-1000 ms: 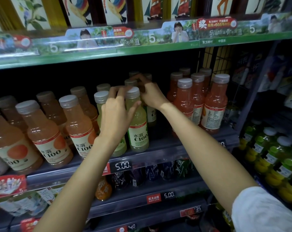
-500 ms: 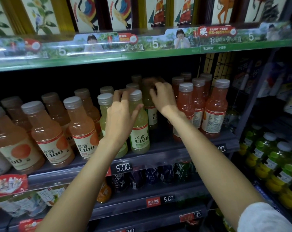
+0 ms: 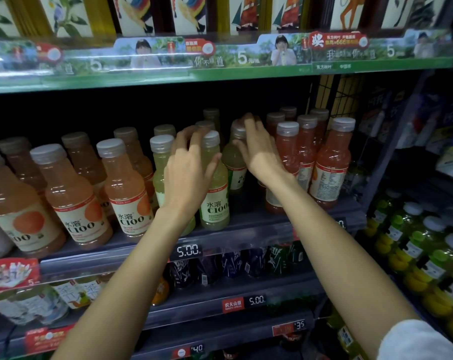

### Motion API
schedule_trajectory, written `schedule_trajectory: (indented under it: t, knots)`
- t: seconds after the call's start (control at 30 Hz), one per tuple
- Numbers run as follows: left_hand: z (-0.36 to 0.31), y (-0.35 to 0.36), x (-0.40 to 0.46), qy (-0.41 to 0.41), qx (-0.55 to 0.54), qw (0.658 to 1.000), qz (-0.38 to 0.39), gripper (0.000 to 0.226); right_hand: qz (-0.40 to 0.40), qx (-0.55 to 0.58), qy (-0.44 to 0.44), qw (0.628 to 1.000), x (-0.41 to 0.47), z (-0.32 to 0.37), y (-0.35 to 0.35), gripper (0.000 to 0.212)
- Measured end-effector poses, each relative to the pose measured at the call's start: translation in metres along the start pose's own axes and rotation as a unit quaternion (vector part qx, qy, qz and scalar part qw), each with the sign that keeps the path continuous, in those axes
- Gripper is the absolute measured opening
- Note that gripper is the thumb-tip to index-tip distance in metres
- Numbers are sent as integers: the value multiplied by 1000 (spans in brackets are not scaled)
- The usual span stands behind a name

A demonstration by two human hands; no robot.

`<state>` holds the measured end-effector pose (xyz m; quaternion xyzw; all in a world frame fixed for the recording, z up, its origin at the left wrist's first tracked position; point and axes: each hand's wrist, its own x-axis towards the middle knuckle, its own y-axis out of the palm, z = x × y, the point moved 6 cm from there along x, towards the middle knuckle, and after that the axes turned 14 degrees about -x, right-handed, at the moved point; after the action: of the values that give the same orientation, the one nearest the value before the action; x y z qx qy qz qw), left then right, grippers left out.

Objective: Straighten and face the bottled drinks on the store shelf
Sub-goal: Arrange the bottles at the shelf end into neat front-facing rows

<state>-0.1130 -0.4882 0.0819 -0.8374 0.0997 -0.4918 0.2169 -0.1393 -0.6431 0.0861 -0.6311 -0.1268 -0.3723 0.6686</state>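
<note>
While the left hand (image 3: 187, 172) curls round the front lemon bottle (image 3: 215, 188), the right hand (image 3: 259, 149) grips the lemon bottle behind (image 3: 234, 162) by its neck on the shelf (image 3: 246, 229)

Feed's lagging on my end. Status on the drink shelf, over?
Left hand gripping front lime bottle at neck. Right hand gripping the lime bottle behind. Red bottles crowd right wrist; nothing blocking.

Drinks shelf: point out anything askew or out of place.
One yellow-green bottle sits back from the front edge, leaving a gap beside the front yellow-green bottle; its label is partly turned away. The right hand grips its neck. The right-most red bottle shows its back label.
</note>
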Motion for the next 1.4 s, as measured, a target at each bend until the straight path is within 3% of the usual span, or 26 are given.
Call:
schedule_trajectory:
  t: [0.13, 0.2, 0.4, 0.67, 0.83, 0.93, 1.03, 1.2, 1.3, 1.4]
  knots:
    - [-20, 4, -11, 94, 45, 993, -46, 53, -86, 87, -29, 992, -36, -6, -18, 33]
    - [-33, 15, -17, 132, 36, 990, -20, 62, -102, 108, -26, 989, -54, -8, -27, 33]
    - [-31, 50, -35, 50, -66, 988, 131, 100, -123, 176, -14, 977, -85, -7, -60, 33]
    - [-45, 48, -40, 50, -177, 975, 125, 77, -166, 195, -36, 966, -105, -9, -106, 33]
    - [-46, 40, -57, 0, -238, 959, 151, 81, -111, 171, -69, 977, -91, -5, -105, 32]
    - [-27, 29, -74, -48, -231, 964, 124, 85, -101, 176, -88, 975, -81, -5, -84, 29]
    - [-1, 7, -84, -95, -224, 967, 76, 84, -102, 100, -105, 984, -57, -4, -57, 27]
    - [21, -26, -94, -119, -182, 976, 22, 87, 9, -46, -101, 994, 5, 16, -1, 42]
    - [28, -32, -99, -124, -161, 979, 20, 89, 26, -66, -126, 990, 31, 25, 17, 55]
    - [31, -34, -102, -129, -156, 979, 17, 90, 94, -90, -128, 983, 49, 21, 42, 66]
